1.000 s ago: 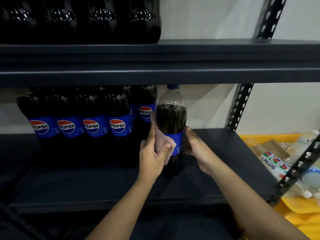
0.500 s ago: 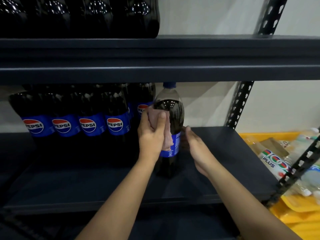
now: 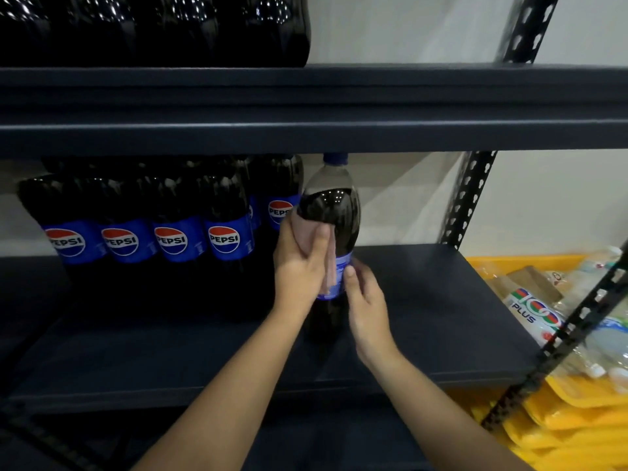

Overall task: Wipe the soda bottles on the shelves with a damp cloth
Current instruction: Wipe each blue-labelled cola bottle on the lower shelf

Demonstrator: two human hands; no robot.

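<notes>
A tall dark soda bottle (image 3: 334,205) with a blue cap and blue label stands upright on the middle shelf (image 3: 424,300), apart from the row. My left hand (image 3: 299,263) presses a pink cloth (image 3: 314,237) against the bottle's left side, fingers curled over the cloth. My right hand (image 3: 365,297) holds the bottle's lower right side at the label, thumb on the front. The bottle's lower part is partly hidden behind both hands.
A row of Pepsi bottles (image 3: 176,232) fills the shelf's left half, with more behind. Dark bottles (image 3: 153,28) stand on the upper shelf (image 3: 441,107). A perforated upright (image 3: 470,198) rises at the right. Yellow crates (image 3: 577,419) with packed bottles lie beyond it.
My left hand slid the cloth up the bottle from the label to the dark shoulder. My right hand came round from the bottle's side towards its front.
</notes>
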